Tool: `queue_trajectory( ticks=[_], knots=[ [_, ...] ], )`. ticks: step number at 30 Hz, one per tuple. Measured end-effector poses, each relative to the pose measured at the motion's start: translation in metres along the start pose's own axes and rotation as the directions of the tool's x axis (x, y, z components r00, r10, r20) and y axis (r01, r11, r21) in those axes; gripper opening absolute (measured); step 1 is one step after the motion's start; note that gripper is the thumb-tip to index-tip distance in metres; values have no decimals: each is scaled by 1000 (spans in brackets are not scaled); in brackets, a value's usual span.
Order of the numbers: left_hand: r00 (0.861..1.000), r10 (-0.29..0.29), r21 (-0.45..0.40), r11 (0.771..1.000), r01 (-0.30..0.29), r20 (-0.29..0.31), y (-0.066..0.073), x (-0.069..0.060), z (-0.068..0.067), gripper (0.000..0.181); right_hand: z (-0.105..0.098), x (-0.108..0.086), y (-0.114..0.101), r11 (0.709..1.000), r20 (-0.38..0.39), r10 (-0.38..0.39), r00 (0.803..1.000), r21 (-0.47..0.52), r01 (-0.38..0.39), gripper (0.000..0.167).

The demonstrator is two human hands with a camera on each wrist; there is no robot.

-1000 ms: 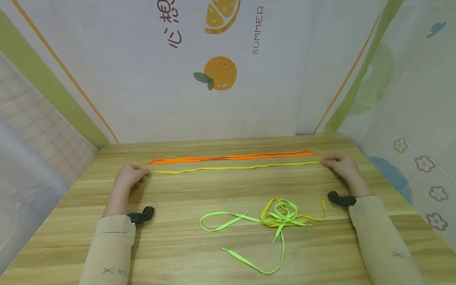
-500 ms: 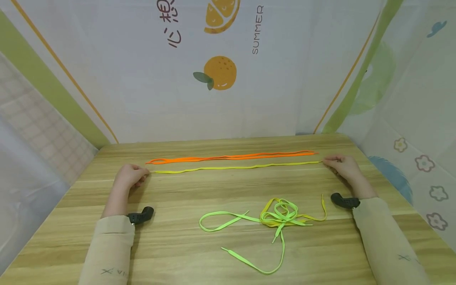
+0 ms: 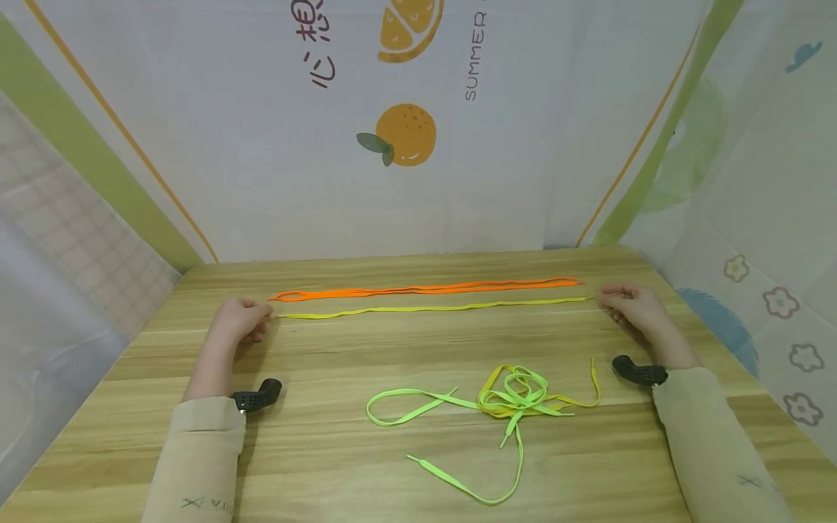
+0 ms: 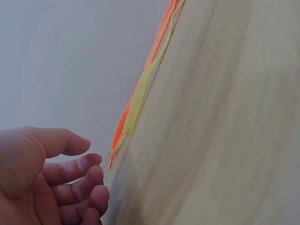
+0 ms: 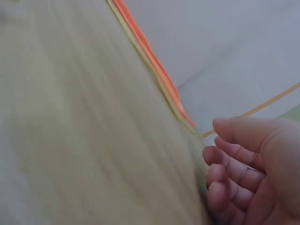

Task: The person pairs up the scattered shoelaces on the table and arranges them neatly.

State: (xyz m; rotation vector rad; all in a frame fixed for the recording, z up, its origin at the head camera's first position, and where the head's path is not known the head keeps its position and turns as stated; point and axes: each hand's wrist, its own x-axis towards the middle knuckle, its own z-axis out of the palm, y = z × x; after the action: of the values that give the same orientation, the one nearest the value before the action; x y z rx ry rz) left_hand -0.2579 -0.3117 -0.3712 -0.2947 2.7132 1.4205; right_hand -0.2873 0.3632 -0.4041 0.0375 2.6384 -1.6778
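Note:
A yellow shoelace (image 3: pixel 418 309) lies stretched nearly straight across the table. Just beyond it, an orange shoelace (image 3: pixel 418 290) lies doubled along its length, with a small loop at the left. Near the yellow lace's left tip is my left hand (image 3: pixel 243 319); in the left wrist view a gap shows between thumb and fingertips, with nothing held. My right hand (image 3: pixel 631 305) sits off the lace's right tip, its fingers (image 5: pixel 218 159) loosely bent and apart from the thumb. Both lace tips (image 5: pixel 190 126) lie free of the hand in the right wrist view.
Closer to me, a bright green shoelace (image 3: pixel 418 414) lies tangled with another yellow shoelace (image 3: pixel 575 401) on the wooden table (image 3: pixel 314 450). A printed white curtain (image 3: pixel 490 181) hangs behind the table's far edge. Black wrist cameras (image 3: pixel 258 396) sit on both wrists.
My right hand has drawn slightly to the right, away from the yellow lace's tip. My left hand has let go and shifted slightly left. The laces stay where they were.

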Motion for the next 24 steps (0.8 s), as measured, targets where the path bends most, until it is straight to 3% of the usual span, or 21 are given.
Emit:
queue_trajectory(
  ticks=[3, 6, 8, 11, 15, 24],
  knots=[
    [1000, 11, -1, 1000, -11, -12, 6, -5, 1, 31, -1, -4, -2, 992, 8, 14, 1000, 128, -15, 46],
    [1000, 19, -6, 1000, -19, -18, 13, -8, 2, 34, -3, -7, -6, 983, 16, 14, 1000, 185, -17, 41],
    [999, 38, 19, 999, -37, -19, 17, -9, 2, 36, -4, -8, -10, 989, 18, 1, 1000, 148, -4, 40],
    [997, 77, 84, 994, -75, -29, 23, -10, 2, 40, -5, -9, -17, 999, 35, -29, 999, -18, 29, 40],
    [989, 136, 162, 979, -125, -57, 32, -13, 5, 39, -5, -8, -25, 966, 70, -63, 996, -247, 78, 41],
    [977, 210, 210, 958, -196, -45, 59, -20, 28, 33, -1, -11, -41, 939, 161, -98, 982, -311, 145, 37]
  ],
)
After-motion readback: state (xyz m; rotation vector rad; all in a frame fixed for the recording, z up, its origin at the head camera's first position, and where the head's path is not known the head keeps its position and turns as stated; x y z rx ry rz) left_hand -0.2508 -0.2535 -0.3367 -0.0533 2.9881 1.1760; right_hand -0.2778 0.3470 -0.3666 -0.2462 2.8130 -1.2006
